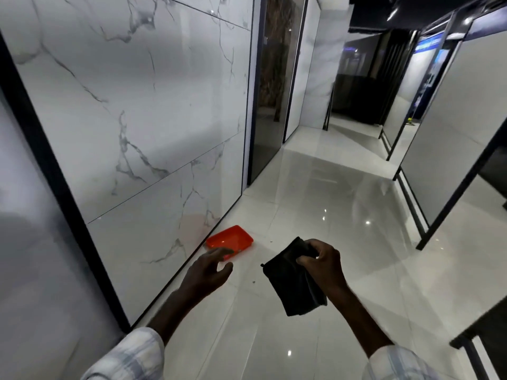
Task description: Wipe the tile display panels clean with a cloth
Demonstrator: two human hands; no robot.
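A dark cloth (293, 286) hangs folded from my right hand (323, 266), which pinches its upper edge in front of me, low in the view. My left hand (210, 271) is held out empty to the left of the cloth, fingers loosely spread, apart from it. A tall white marble-veined tile display panel (131, 111) in a black frame stands on my left, close to my left hand. Another pale panel (35, 242) fills the near left edge.
A red plastic tray (230, 239) lies on the glossy white floor (329, 204) at the foot of the marble panel. A dark panel (270, 91) stands further along the left. Black-framed display stands (450, 138) line the right side of the aisle.
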